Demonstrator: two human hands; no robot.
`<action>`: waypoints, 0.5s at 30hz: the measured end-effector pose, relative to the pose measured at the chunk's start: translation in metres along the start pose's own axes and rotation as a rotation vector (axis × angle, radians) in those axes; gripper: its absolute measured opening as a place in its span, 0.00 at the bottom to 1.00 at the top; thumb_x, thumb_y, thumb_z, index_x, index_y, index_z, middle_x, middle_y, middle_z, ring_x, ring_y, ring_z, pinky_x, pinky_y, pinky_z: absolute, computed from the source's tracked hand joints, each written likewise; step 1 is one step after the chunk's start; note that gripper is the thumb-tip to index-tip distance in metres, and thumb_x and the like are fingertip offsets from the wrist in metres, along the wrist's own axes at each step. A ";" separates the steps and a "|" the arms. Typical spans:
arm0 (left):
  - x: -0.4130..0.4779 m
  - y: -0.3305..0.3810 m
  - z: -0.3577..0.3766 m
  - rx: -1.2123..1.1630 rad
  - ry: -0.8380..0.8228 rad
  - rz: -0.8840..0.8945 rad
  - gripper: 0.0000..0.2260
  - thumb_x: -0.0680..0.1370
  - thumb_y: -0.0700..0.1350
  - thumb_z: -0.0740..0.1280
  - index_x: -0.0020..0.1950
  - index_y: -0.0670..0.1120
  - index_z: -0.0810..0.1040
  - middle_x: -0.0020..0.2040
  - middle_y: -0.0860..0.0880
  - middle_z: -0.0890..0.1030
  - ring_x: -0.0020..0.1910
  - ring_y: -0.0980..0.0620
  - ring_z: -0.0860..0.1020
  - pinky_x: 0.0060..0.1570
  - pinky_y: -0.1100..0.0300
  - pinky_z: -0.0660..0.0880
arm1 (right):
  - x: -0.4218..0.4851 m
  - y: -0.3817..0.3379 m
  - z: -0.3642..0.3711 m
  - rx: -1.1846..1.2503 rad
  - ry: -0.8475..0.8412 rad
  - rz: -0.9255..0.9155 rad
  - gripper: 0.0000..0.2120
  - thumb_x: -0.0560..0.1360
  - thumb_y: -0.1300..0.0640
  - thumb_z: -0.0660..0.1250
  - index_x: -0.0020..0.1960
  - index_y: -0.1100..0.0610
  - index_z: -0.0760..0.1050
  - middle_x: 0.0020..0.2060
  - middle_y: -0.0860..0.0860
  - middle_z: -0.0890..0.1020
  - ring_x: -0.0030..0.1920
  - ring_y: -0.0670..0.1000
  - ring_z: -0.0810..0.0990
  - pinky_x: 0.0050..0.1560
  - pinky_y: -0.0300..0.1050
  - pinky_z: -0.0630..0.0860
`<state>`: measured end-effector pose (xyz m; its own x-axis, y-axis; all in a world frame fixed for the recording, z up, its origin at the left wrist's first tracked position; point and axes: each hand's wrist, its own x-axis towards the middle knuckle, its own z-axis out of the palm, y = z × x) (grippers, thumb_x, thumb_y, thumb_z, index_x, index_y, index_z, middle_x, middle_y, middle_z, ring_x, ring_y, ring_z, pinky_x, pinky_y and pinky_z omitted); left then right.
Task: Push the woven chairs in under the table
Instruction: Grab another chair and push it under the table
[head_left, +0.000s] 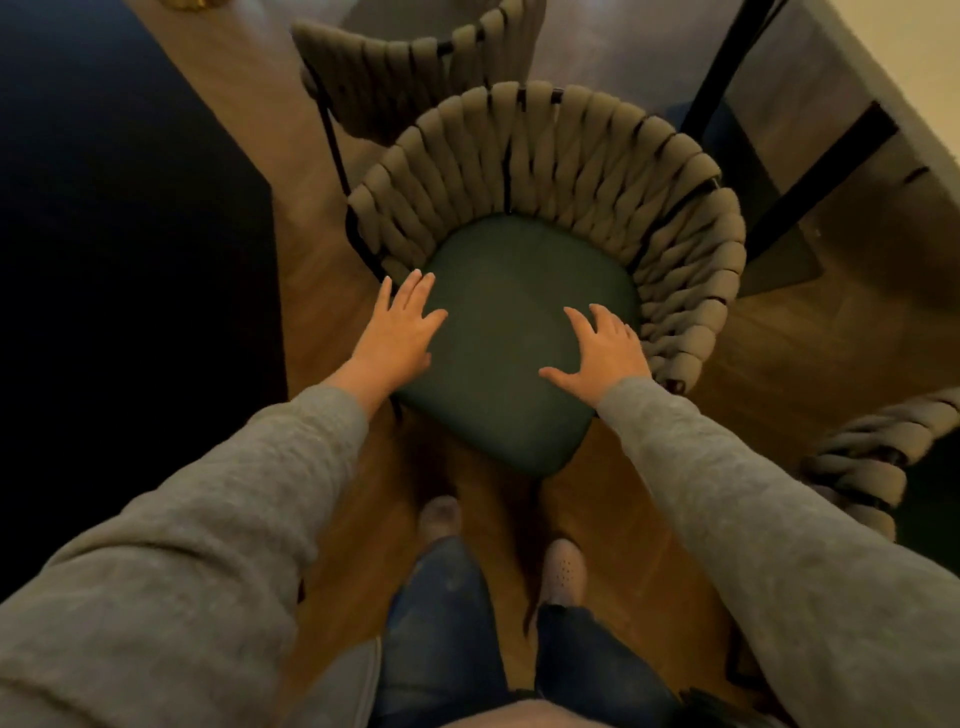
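The person is standing over a woven chair (545, 171), looking straight down onto its dark green seat cushion (509, 353). The chair's curved back of thick grey-brown woven cord is wrapping round the far and right sides of the cushion, and its open front is facing the person's feet.

The left hand (400, 327) is lying over the left edge of the cushion, beside the near left end of the woven back, with its fingers straight and slightly spread, gripping nothing. The right hand (602, 348) is lying over the right part of the cushion, just inside the woven side, with its fingers and thumb fanned out, also holding nothing. Whether the palms are pressing on the cushion or hovering just above it cannot be told. Both arms are wearing grey sleeves (218, 525).

The chair is standing on a wooden floor (322, 312), its back towards the grey table (810, 73) with black frame bars (821, 182) at the upper right; its seat is lying clear of the table. A second woven chair (410, 67) is standing just beyond it, at the upper left. Part of a third (872, 457) is showing at the right edge of the view. A pale shoe (563, 571) and blue jeans (441, 623) are showing below the cushion.
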<state>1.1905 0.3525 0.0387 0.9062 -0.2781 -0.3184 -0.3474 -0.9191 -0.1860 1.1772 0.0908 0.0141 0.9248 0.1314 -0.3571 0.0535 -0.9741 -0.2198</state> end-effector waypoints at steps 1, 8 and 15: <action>-0.001 -0.012 0.002 -0.003 0.002 -0.009 0.28 0.77 0.45 0.67 0.76 0.48 0.63 0.79 0.40 0.45 0.78 0.41 0.42 0.75 0.41 0.43 | 0.004 -0.011 0.000 0.004 -0.009 0.007 0.43 0.73 0.35 0.65 0.79 0.49 0.49 0.77 0.56 0.54 0.77 0.57 0.52 0.77 0.56 0.51; 0.013 -0.128 0.023 -0.013 -0.020 -0.028 0.26 0.78 0.42 0.65 0.75 0.50 0.63 0.79 0.41 0.42 0.78 0.41 0.40 0.75 0.40 0.44 | 0.058 -0.114 0.009 0.190 0.032 0.167 0.44 0.73 0.36 0.68 0.79 0.51 0.51 0.76 0.57 0.57 0.76 0.58 0.57 0.75 0.56 0.56; 0.056 -0.239 0.041 0.121 0.017 0.199 0.33 0.78 0.37 0.64 0.79 0.51 0.54 0.79 0.41 0.40 0.77 0.41 0.39 0.75 0.39 0.44 | 0.107 -0.223 0.024 0.625 0.210 0.456 0.40 0.73 0.40 0.70 0.77 0.53 0.57 0.73 0.57 0.63 0.72 0.59 0.64 0.72 0.56 0.63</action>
<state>1.3146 0.5683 0.0274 0.8206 -0.4560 -0.3446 -0.5450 -0.8059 -0.2314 1.2556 0.3263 0.0031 0.8597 -0.3524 -0.3698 -0.5100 -0.6323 -0.5832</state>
